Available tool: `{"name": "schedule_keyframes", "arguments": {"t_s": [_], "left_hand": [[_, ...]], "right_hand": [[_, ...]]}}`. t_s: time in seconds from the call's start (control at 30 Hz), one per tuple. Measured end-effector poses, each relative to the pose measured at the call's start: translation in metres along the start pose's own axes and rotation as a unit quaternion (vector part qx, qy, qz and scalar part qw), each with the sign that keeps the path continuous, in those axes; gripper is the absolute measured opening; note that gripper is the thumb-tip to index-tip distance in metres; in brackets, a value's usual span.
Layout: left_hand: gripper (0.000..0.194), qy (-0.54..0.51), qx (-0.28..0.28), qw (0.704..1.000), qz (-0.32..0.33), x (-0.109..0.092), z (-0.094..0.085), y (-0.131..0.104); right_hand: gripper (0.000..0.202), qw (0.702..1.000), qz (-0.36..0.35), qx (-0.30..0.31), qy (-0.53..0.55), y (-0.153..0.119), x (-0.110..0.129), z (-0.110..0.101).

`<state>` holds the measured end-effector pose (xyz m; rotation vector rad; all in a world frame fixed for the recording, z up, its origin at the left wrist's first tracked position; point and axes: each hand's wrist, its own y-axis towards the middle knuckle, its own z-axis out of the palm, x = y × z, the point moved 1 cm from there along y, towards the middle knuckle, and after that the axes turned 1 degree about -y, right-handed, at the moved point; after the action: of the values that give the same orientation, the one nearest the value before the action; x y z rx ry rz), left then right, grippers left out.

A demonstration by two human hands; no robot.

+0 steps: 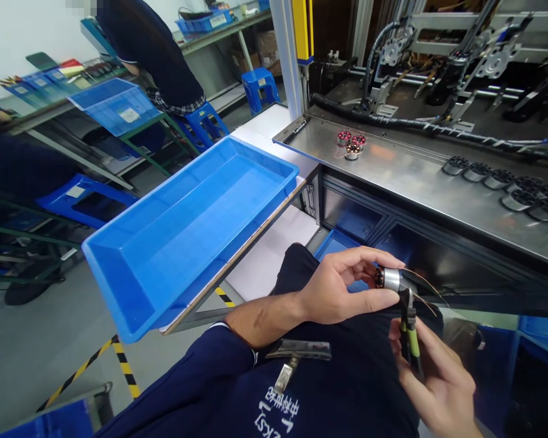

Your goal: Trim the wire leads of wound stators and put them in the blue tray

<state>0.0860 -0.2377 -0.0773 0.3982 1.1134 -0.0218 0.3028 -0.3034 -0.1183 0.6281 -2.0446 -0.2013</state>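
Observation:
My left hand point(342, 286) grips a round silver motor part point(391, 279) between thumb and fingers, above my lap. Thin copper wires point(422, 283) stick out from its right side. Just below, my right hand point(433, 371) is closed on pliers with yellow-green and black handles point(411, 340). The pliers' metal jaws point up and lie close to the part and its wires; whether they touch a wire I cannot tell.
A large blue tray point(196, 219) lies on the table at the left. On the metal ledge point(393, 176) stand three red or copper-wound parts point(352, 152), a black marker point(296, 131) and several dark-topped parts point(497, 177). Machinery stands behind. A person point(153, 48) sits at the back left.

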Motion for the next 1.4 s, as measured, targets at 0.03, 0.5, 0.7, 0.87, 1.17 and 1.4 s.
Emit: {"name": "schedule_keyframes", "arguments": {"t_s": [0.03, 0.5, 0.7, 0.87, 1.17, 1.4], "left_hand": [[0.027, -0.001, -0.003, 1.0, 0.007, 0.0, 0.0, 0.0], [0.012, 0.16, -0.03, 0.979, 0.12, -0.01, 0.003, -0.002], [0.011, 0.185, -0.019, 0.972, 0.145, -0.01, 0.002, -0.002], [0.012, 0.187, -0.011, 0.969, 0.159, -0.008, 0.001, -0.002], [0.013, 0.193, 0.009, 0.965, 0.18, -0.01, 0.003, -0.003], [0.012, 0.198, 0.029, 0.966, 0.166, -0.003, -0.004, -0.003]], "right_hand": [[0.07, 1.0, -0.002, 0.002, -0.004, 0.0, 0.0, 0.0], [0.075, 0.998, -0.049, -0.003, -0.026, 0.012, 0.009, 0.004], [0.071, 0.998, -0.042, -0.01, -0.056, 0.001, -0.001, 0.0], [0.071, 0.999, -0.019, -0.003, -0.037, 0.005, 0.003, 0.002], [0.075, 0.999, -0.035, -0.019, -0.032, 0.012, 0.013, 0.004], [0.066, 0.999, 0.014, -0.034, -0.039, 0.0, 0.003, 0.001]]}}
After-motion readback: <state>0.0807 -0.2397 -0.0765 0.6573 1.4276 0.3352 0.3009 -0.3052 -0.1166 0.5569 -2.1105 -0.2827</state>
